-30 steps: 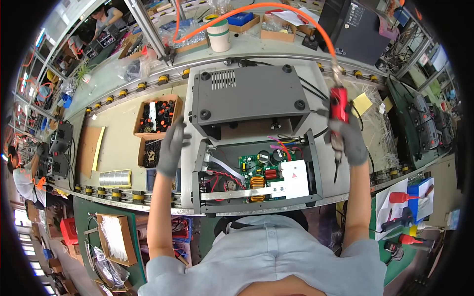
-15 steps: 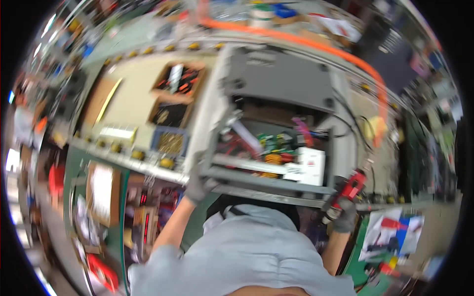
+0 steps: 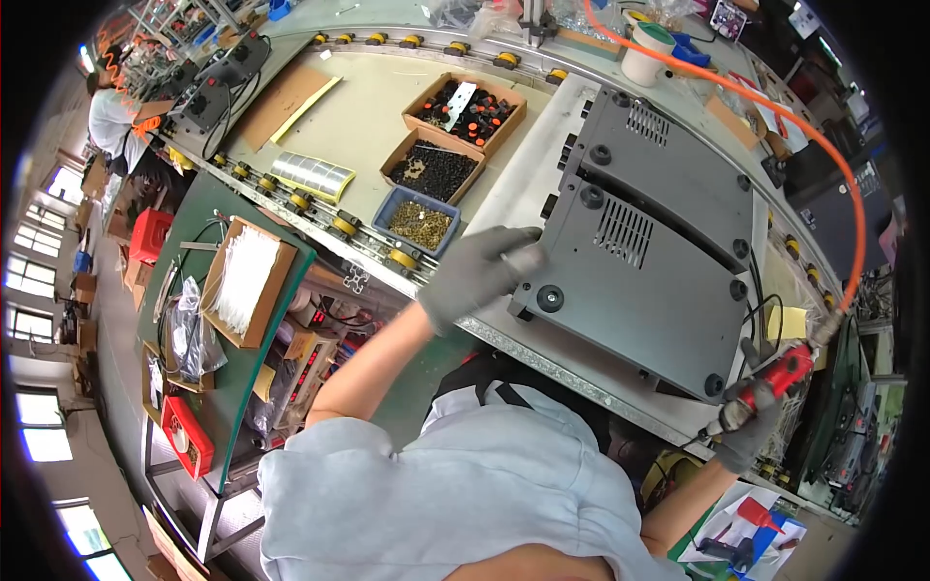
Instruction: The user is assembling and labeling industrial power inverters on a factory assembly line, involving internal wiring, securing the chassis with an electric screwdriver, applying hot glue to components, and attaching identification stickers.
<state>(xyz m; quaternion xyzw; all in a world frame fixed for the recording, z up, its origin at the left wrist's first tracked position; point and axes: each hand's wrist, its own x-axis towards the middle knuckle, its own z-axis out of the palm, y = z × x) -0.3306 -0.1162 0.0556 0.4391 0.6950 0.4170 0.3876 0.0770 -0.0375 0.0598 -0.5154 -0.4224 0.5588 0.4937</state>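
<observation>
My left hand [image 3: 481, 276], in a grey glove, is beside the left edge of the nearer grey metal casing [image 3: 635, 290]. Its fingers are bent with a gap between them, and nothing shows in them. The casing lies with a slotted panel and black round feet facing up. My right hand [image 3: 756, 418], gloved too, is wrapped around a red air screwdriver [image 3: 775, 378] at the casing's near right corner. An orange air hose [image 3: 856, 213] runs to the tool. Behind the nearer casing lies a second similar casing [image 3: 668, 145], with a narrow dark gap between them.
Left of the casings stand a carton of black and orange parts [image 3: 484, 121], a carton of black screws [image 3: 433, 172] and a blue tray of brass-coloured screws [image 3: 418, 221]. Yellow rollers [image 3: 402, 259] line the bench edge. A green side table [image 3: 184, 281] is left; another person [image 3: 111, 121] works far left.
The nearer casing showed boards and wires inside; now its grey panel faces up. My left hand has moved up along its left side. The right hand keeps the screwdriver. The view has turned.
</observation>
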